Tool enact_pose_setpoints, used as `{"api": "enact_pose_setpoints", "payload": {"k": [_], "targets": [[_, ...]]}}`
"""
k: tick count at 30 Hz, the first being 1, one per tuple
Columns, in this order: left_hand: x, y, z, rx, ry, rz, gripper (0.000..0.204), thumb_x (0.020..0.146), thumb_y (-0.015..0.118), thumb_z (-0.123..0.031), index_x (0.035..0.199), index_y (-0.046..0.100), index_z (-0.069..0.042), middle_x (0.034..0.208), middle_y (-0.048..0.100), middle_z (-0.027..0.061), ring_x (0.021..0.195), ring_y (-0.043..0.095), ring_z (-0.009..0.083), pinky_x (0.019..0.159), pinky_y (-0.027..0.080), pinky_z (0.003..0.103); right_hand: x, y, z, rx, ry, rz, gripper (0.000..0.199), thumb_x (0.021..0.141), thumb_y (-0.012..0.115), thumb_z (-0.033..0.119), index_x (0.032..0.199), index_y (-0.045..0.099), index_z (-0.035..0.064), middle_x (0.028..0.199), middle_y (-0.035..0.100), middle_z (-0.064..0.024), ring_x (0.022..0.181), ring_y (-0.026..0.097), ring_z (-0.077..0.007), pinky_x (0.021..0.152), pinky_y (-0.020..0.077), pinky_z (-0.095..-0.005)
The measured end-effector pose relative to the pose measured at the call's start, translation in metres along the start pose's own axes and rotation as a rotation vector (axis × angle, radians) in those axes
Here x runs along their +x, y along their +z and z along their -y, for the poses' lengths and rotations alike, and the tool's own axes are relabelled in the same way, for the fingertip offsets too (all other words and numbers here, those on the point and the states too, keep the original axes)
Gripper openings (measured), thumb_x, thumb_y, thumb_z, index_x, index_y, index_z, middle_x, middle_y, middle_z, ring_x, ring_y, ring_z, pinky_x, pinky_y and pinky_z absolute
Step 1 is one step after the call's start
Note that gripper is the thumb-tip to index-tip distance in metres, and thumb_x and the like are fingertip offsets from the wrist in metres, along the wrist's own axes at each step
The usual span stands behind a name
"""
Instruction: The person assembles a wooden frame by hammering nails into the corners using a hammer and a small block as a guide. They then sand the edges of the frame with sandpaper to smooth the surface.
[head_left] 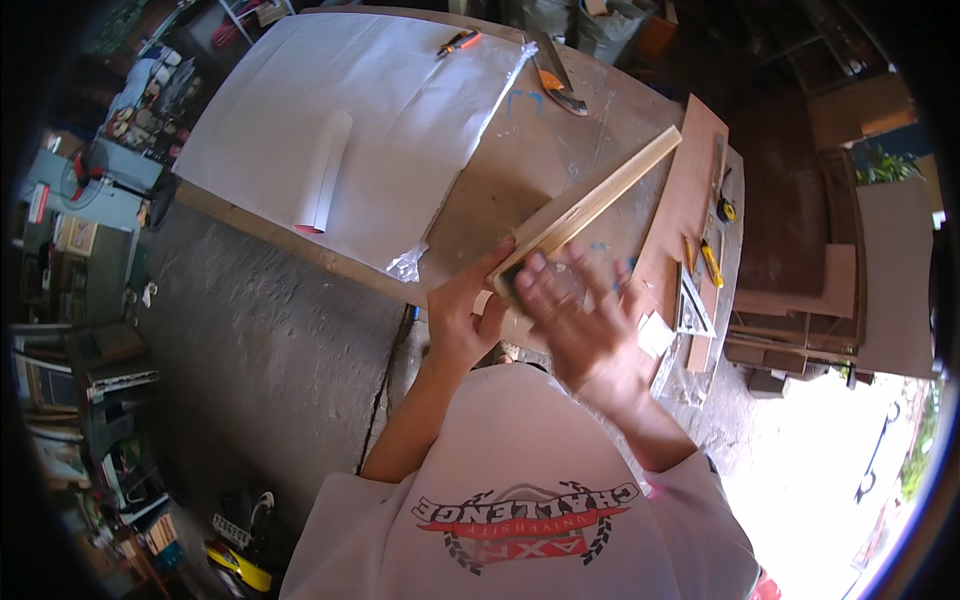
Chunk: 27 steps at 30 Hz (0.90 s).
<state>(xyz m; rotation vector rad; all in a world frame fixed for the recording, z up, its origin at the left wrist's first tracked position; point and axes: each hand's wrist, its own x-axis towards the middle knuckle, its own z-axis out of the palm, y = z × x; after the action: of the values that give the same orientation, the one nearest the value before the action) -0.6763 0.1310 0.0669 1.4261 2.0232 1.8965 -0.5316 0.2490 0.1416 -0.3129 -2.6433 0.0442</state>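
A long pale piece of wood [600, 195] is raised at a slant above the table, its far end pointing to the upper right. My left hand [463, 312] grips its near end, fingers wrapped about the edge. Over that same end lies my right hand [590, 330], slightly blurred, with its fingers stretched out and apart. A small dark patch [514, 284] shows at the wood's near end beside my right fingertips; whether it is a loose piece or part of the wood I cannot tell.
White sheeting [400, 120] with a paper roll [325, 175] covers the table's left. Pliers [459, 42] and an orange-handled saw [560, 90] lie at the back. On the right are a reddish board [690, 170], a tape measure [726, 210], a yellow cutter [711, 264] and a set square [692, 308].
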Motion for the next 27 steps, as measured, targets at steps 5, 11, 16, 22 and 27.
{"api": "enact_pose_setpoints", "payload": {"k": [5, 11, 16, 22, 27], "targets": [[-0.003, 0.005, 0.004, -0.051, 0.014, 0.022, 0.037, 0.094, 0.070, -0.007, 0.129, 0.067, 0.005, 0.121, 0.075, 0.0195, 0.096, 0.078, 0.0300, 0.082, 0.061, 0.036, 0.015, 0.000, -0.023, -0.148, 0.217, -0.110, 0.049, 0.092, 0.073, 0.018, 0.141, 0.068, 0.0207, 0.141, 0.068, -0.0015, 0.143, 0.052, -0.0259, 0.120, 0.0309, -0.0558], [-0.003, 0.003, 0.006, -0.040, 0.077, 0.027, 0.049, 0.085, 0.069, 0.006, 0.134, 0.065, 0.002, 0.124, 0.074, 0.0168, 0.089, 0.077, 0.0301, 0.077, 0.062, 0.036, 0.006, -0.007, 0.013, -0.163, 0.161, -0.037, 0.045, 0.094, 0.072, 0.024, 0.139, 0.069, 0.0229, 0.146, 0.065, 0.0045, 0.142, 0.053, -0.0242, 0.117, 0.0327, -0.0543], [-0.005, 0.006, 0.006, 0.016, 0.132, 0.006, 0.049, 0.084, 0.066, 0.007, 0.133, 0.066, 0.000, 0.124, 0.073, 0.0169, 0.090, 0.077, 0.0317, 0.080, 0.062, 0.037, 0.002, -0.006, 0.030, -0.140, 0.111, 0.014, 0.047, 0.091, 0.068, 0.011, 0.138, 0.069, 0.0160, 0.139, 0.068, -0.0008, 0.136, 0.057, -0.0249, 0.117, 0.0346, -0.0566], [-0.006, 0.008, 0.007, -0.086, 0.103, 0.043, 0.047, 0.088, 0.068, 0.002, 0.134, 0.065, 0.000, 0.124, 0.073, 0.0173, 0.090, 0.077, 0.0298, 0.075, 0.062, 0.035, 0.006, -0.002, -0.002, -0.150, 0.398, -0.149, 0.040, 0.097, 0.069, 0.017, 0.137, 0.070, 0.0203, 0.144, 0.066, -0.0001, 0.139, 0.056, -0.0271, 0.117, 0.0361, -0.0530], [-0.008, 0.009, 0.006, -0.061, 0.102, 0.012, 0.051, 0.086, 0.069, 0.004, 0.136, 0.064, -0.002, 0.122, 0.073, 0.0180, 0.087, 0.077, 0.0308, 0.074, 0.062, 0.036, -0.004, -0.008, 0.040, -0.094, 0.175, 0.014, 0.040, 0.100, 0.066, 0.019, 0.140, 0.067, 0.0192, 0.145, 0.066, 0.0002, 0.140, 0.056, -0.0285, 0.113, 0.0376, -0.0537]]}}
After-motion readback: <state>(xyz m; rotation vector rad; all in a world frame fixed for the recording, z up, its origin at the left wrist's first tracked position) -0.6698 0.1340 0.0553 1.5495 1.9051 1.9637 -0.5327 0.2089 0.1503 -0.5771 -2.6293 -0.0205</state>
